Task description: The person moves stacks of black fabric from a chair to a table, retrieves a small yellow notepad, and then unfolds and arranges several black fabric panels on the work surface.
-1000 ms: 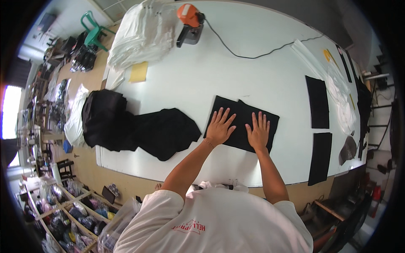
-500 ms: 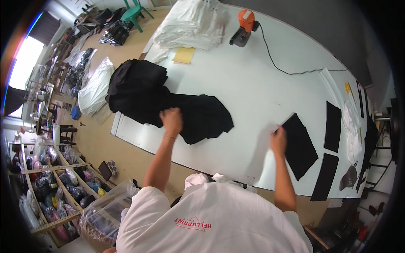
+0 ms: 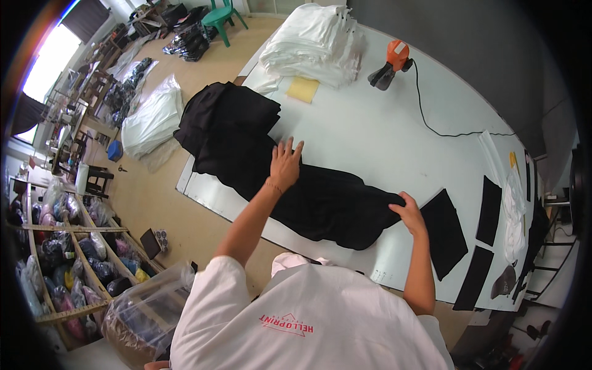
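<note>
A length of black fabric [image 3: 333, 203] lies rumpled along the near side of the white table, running from a thick folded heap of black fabric [image 3: 228, 117] at the left. My left hand [image 3: 285, 165] is over the fabric close to the heap, its fingers spread. At the fabric's right end, my right hand [image 3: 409, 214] pinches the edge between thumb and fingers. Just right of that hand, a flat black cut panel [image 3: 445, 237] rests on the table. Two narrow black strips, an upper strip [image 3: 489, 211] and a lower strip [image 3: 473, 277], lie farther right.
Stacked white fabric [image 3: 314, 46] and a yellow piece [image 3: 303, 90] sit at the table's far side. An orange cutting tool [image 3: 391, 65] stands there, its cord crossing to the right. White strips [image 3: 510, 209] line the right edge. Left of the table are bag-filled shelves [image 3: 74, 265].
My right hand has gone from the cut panel to the fabric's end, which now stretches farther right. My left hand has opened over the fabric. The whole view has shifted slightly.
</note>
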Demonstrator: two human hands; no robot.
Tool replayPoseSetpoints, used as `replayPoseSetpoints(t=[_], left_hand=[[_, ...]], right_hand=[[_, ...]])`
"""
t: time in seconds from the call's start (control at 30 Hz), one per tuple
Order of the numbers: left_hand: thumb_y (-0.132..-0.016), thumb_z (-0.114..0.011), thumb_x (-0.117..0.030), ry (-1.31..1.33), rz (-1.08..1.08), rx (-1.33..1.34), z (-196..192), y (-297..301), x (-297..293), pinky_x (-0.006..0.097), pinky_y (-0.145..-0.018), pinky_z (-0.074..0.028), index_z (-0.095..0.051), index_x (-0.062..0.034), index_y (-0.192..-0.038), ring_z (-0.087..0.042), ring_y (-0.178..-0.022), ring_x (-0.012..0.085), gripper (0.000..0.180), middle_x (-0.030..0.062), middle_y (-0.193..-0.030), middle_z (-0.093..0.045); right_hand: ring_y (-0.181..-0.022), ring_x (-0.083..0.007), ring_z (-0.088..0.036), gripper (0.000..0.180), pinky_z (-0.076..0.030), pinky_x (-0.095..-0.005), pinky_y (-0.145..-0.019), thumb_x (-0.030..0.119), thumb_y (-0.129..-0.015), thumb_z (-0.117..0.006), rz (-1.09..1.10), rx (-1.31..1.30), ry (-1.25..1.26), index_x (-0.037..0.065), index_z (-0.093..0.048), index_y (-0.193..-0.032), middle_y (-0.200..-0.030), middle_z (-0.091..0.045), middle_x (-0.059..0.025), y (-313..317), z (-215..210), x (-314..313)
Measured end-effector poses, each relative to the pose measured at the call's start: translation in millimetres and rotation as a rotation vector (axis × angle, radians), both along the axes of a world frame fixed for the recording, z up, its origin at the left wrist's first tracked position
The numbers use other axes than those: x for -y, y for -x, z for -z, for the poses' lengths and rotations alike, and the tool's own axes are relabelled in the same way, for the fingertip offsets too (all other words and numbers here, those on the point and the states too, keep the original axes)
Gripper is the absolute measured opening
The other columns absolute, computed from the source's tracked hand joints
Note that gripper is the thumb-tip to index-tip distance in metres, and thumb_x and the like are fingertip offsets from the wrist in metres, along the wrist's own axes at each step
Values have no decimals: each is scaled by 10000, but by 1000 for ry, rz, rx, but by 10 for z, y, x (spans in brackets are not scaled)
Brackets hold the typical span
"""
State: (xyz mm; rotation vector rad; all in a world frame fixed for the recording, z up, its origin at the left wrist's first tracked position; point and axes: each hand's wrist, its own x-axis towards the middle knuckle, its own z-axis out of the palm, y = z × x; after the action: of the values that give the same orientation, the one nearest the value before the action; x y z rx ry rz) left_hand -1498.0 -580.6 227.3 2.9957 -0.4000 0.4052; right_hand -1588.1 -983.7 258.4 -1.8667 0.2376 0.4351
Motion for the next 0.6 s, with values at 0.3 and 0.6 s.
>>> replayPoseSetpoints(t=[0.3, 0.6], left_hand=[[-834, -661, -245, -17, 210, -533, 48, -952, -640, 460, -908, -484, -720, -96, -969, -657, -973, 332, 210, 145, -1020, -695], [-791, -736, -258, 448, 337, 42, -2854, -1510, -378, 391, -666, -476, -669, 13, -848, -629, -712, 353, 284, 195, -743, -639]], right_hand=[[-873, -135, -611, 426, -471, -281, -814, 113, -799, -686, 331, 143, 105, -30, -559, -1179, -969, -635, -68, 283, -1177, 1082], [-1055, -314, -593, 356, -418, -341, -939, 215, -910, -619, 465, 795, 886, -38, -540, -1147, -1074, -624, -200, -331, -2373, 1726]])
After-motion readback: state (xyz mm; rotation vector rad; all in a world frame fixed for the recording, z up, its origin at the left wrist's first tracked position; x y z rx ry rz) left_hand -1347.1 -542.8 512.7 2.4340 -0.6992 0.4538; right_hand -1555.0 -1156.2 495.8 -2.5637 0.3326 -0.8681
